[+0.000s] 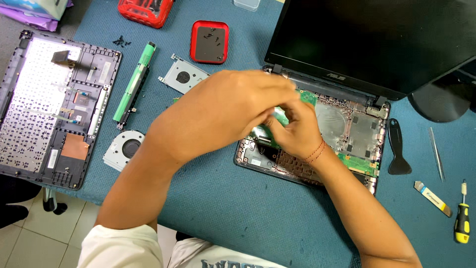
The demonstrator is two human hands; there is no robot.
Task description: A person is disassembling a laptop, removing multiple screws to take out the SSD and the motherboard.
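Head view, left to right. Keyboard deck [54,104] face down, battery stick [134,82], cooling fan [123,148], drive caddy [182,77] and red screw tray [209,41] lie well left of fingers. Left hand [228,111] crosses over opened laptop base [357,134], fingers curled together on green circuit board [282,116]; grip blurred. Right hand [295,134] pinches same board from below, fingertips closed on it. Risk, as judgement: board flexes or snags ribbon connector beneath fingers; slip could knock it onto chassis. Black pry tool [399,149], tweezers [437,154], yellow screwdriver [462,218] right of fingers.
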